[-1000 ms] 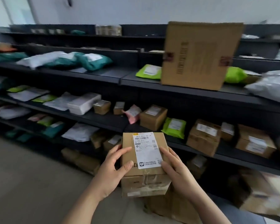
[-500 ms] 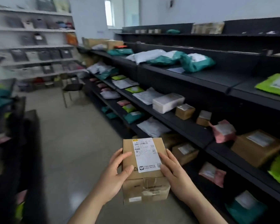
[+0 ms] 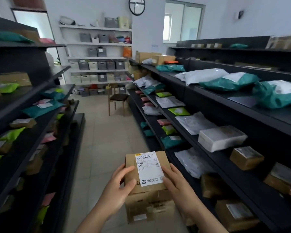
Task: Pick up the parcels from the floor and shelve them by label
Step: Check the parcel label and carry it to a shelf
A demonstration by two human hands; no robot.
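I hold a small brown cardboard parcel (image 3: pixel 147 197) in front of my chest, low in the head view. A white shipping label (image 3: pixel 149 168) with barcodes and the code B037 covers its top. My left hand (image 3: pixel 118 187) grips the box's left side, thumb on top. My right hand (image 3: pixel 176 184) grips the right side, fingers touching the label's edge. Both forearms reach in from the bottom edge.
Dark shelving (image 3: pixel 228 145) on the right holds bags and boxes on several levels. A second dark rack (image 3: pixel 34 132) with parcels lines the left. A tiled aisle (image 3: pixel 106 135) runs between them to a wooden chair (image 3: pixel 117 100) and white wall shelves (image 3: pixel 97 58) with bins.
My view has swung left, from facing the right-hand shelves to looking down the aisle. The parcel stays held in both hands at the same spot in front of me.
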